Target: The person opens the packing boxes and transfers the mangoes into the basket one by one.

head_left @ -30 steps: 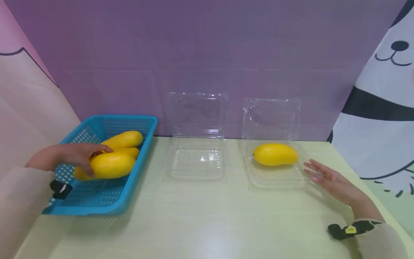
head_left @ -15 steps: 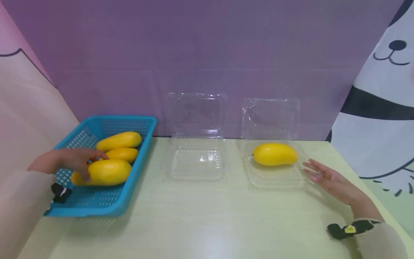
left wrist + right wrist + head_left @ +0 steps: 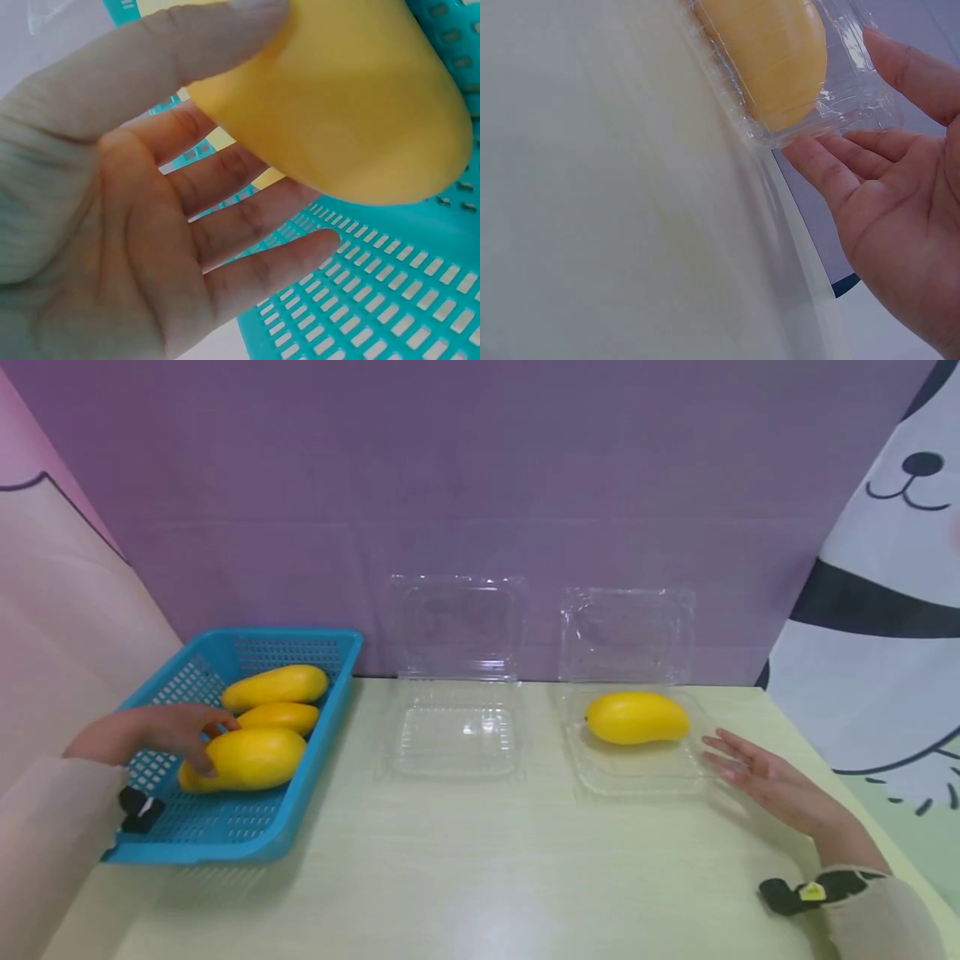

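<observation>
In the head view my left hand (image 3: 176, 737) is inside the blue basket (image 3: 281, 814), holding the near end of a large yellow mango (image 3: 258, 758). The left wrist view shows the thumb laid over this mango (image 3: 352, 112) and the fingers behind its edge. Two more yellow mangoes lie behind it in the basket. At the right, my right hand (image 3: 772, 781) is held beside a clear plastic clamshell box (image 3: 637, 777) with one mango (image 3: 637, 718) inside. Its fingers are extended at the edge of the box (image 3: 855, 116) in the right wrist view and grip nothing.
A second clear clamshell box (image 3: 457, 743) stands with its lid up between the basket and the right box. Both raised lids are near the purple backdrop (image 3: 480, 468). A pale tabletop (image 3: 450, 860) extends in front.
The mango under my left hand has come lower and nearer in the basket, apart from the other two, then shifted slightly right. My right hand and the boxes stay put.
</observation>
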Demonstrator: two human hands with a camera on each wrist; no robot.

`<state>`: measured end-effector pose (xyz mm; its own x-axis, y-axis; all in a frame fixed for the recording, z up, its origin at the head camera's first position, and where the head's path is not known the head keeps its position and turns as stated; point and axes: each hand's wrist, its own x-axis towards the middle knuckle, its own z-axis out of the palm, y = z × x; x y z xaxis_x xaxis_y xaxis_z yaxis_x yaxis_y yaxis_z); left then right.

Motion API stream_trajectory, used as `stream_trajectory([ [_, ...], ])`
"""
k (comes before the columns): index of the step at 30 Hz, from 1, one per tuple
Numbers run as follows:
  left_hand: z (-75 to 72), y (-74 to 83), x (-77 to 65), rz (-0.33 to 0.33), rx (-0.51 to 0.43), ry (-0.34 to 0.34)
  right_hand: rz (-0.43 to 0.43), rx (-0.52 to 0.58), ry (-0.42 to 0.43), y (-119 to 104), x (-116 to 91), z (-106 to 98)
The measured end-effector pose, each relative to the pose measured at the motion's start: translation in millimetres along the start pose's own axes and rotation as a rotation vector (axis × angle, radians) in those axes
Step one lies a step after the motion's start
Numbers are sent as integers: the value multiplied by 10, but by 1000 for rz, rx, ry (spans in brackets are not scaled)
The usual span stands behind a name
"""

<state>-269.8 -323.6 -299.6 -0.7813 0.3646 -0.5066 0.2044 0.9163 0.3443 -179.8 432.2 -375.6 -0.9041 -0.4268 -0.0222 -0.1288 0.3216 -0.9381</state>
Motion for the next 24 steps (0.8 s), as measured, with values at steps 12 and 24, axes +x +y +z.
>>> stream_trajectory([
  [12,-6,23,-7,26,59,47,20,-66,32,-2,-5,5],
  [24,-109,112,-51,83,20,51,-70,34,-27,10,4,3],
])
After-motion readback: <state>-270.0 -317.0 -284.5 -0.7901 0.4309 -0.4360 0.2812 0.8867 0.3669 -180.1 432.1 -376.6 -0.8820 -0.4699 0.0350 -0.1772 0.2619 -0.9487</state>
